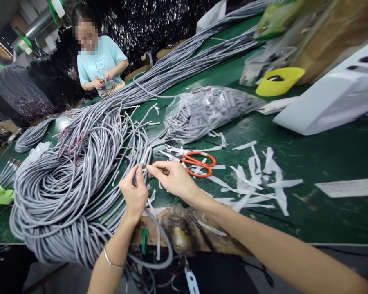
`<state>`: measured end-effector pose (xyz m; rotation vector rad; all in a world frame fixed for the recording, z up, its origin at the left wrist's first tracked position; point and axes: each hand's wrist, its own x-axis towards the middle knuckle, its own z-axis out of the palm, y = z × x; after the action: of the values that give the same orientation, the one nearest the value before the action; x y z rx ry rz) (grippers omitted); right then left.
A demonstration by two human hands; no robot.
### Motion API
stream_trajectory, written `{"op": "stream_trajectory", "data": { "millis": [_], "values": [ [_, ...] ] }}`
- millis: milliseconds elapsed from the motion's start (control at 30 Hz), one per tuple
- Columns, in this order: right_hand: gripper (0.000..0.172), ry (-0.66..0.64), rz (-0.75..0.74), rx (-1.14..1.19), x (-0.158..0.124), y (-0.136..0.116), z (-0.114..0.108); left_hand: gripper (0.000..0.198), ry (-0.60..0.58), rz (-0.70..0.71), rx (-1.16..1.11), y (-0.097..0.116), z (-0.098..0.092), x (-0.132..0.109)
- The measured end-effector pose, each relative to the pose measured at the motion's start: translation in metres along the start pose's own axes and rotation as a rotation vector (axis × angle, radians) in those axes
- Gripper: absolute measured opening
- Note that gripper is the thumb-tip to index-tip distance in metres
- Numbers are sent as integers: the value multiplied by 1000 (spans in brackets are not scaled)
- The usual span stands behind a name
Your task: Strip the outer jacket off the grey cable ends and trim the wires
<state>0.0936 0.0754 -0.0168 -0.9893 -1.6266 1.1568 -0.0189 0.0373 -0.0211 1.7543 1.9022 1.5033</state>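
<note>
My left hand (135, 194) is closed around a grey cable (162, 241) that loops down past the table's front edge. Close beside it, my right hand (173, 177) pinches the cable's end just above the left hand's fingers, where a short grey sleeve (144, 157) sticks up. A big pile of coiled grey cables (70, 192) lies to the left of both hands. Orange-handled scissors (199, 163) rest on the green table (319, 155) just right of my right hand.
A clear bag of short grey sleeves (202, 110) lies behind the scissors. White paper strips (257, 179) litter the table. A yellow bowl (279, 79) and a white casing (331, 98) sit at the right. Another person (99, 61) works at the far left end.
</note>
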Motion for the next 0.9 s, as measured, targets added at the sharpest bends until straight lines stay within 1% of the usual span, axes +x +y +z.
{"op": "stream_trajectory", "data": {
  "millis": [100,167,200,233,300,333,367,400,467,533,600,733,900],
  "values": [
    [33,2,11,59,1,0,1,27,-15,52,25,1,1,-1],
    [32,45,-42,22,-3,-3,3,26,-41,87,60,0,1,-1],
    [32,75,-112,-31,-7,-6,4,25,-73,89,80,0,2,0],
    [31,101,-213,-95,-11,-9,5,24,-121,74,99,-2,2,2],
    [29,131,-451,-211,-20,-14,7,25,-224,0,122,-5,2,5],
    [27,133,-543,-253,-23,-16,7,26,-254,-43,120,-6,2,7],
    [27,136,-596,-295,-25,-17,6,27,-252,-81,111,-7,1,9],
    [27,153,-604,-350,-26,-16,5,29,-223,-107,102,-8,1,10],
    [27,228,-539,-504,-22,-13,2,31,-147,-115,86,-7,-1,11],
    [28,306,-471,-669,-16,-9,-2,29,-120,-76,57,-5,-2,11],
    [28,345,-443,-775,-12,-6,-4,25,-114,-27,15,-3,-3,9],
    [30,351,-450,-812,-10,-5,-4,21,-57,32,9,-1,-4,5],
    [30,359,-470,-822,-11,-4,-2,18,17,198,122,-3,-4,2]
  ]
}}
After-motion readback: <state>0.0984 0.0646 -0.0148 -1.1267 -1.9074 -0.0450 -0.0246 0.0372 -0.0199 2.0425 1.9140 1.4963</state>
